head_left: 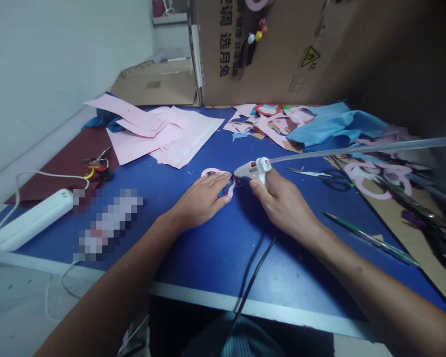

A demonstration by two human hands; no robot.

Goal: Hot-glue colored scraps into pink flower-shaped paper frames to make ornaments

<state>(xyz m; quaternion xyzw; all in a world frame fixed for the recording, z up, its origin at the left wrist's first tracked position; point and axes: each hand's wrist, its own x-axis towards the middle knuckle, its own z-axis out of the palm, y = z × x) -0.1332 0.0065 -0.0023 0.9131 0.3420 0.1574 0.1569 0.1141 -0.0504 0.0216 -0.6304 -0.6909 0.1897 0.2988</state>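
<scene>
My left hand lies flat over a pink ring-like cutout, its fingers stretched out and pressing the piece to the blue table. Much of the cutout is hidden beneath the fingers. My right hand is wrapped round a white hot glue gun. The gun's nozzle points left, at the cutout's edge, close to my left fingertips. Thin strands hang near the nozzle. Out of the gun's back runs a long translucent glue stick toward the right. A dark cord hangs below the gun toward my lap.
Pink sheets lie at the back left, paper scraps and blue fabric at the back right. Scissors and a green pen lie right of my right arm. A white power strip is left; cardboard stands behind.
</scene>
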